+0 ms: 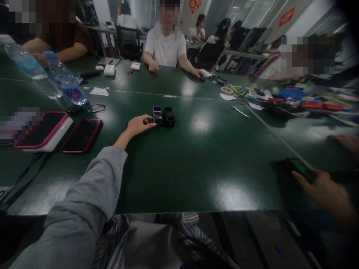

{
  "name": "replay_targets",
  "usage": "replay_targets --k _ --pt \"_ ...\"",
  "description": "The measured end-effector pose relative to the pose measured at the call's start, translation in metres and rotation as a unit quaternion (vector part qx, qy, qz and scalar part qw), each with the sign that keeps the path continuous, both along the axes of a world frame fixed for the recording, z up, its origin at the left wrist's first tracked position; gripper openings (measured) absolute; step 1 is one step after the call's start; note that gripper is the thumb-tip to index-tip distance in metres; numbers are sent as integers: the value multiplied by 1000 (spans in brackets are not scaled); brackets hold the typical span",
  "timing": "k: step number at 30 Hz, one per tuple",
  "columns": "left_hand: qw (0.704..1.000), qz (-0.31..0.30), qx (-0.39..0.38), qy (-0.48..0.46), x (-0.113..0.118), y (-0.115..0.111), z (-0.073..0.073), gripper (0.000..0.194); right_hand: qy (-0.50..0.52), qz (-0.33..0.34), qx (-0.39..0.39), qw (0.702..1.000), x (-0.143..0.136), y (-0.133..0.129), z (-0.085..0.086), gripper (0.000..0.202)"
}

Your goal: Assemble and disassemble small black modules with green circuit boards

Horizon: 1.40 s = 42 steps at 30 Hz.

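My left hand (139,124), in a grey sleeve, reaches to the middle of the green table. Its thumb and forefinger close on the left side of a small boxy electronic device (157,116) with a blue-lit screen on top. What the device is exactly cannot be made out. Right beside it stands a black block (169,117) with a recess in its face; my hand is apart from it. My right hand does not show in the picture. A bare hand at the right edge, holding a dark flat object (301,169), appears to be a neighbour's.
Left stand two water bottles (66,80), a red-edged phone (82,135) and another phone on a white box (46,130). A wrench (240,111) lies right of centre, before a heap of cables (269,97). Across sits a person in a white shirt (166,48); other people sit around.
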<state>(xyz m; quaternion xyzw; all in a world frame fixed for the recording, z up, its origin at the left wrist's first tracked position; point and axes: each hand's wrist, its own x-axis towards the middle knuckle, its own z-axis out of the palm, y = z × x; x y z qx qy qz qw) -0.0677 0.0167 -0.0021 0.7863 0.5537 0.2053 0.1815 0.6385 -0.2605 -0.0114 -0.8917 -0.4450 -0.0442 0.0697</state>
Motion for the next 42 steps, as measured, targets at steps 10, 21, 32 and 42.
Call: replay_targets --k 10,21,32,42 --pt "1000 -9 2 -4 -2 2 -2 61 74 278 141 947 -209 85 46 76" --pt "1000 4 13 -2 -1 5 -6 57 169 634 64 752 -446 138 35 56" --pt "1000 1 14 -2 0 2 -3 58 221 521 252 785 -433 194 24 50" --pt "1000 4 10 -9 1 5 -5 57 102 574 123 803 -430 217 -6 63"
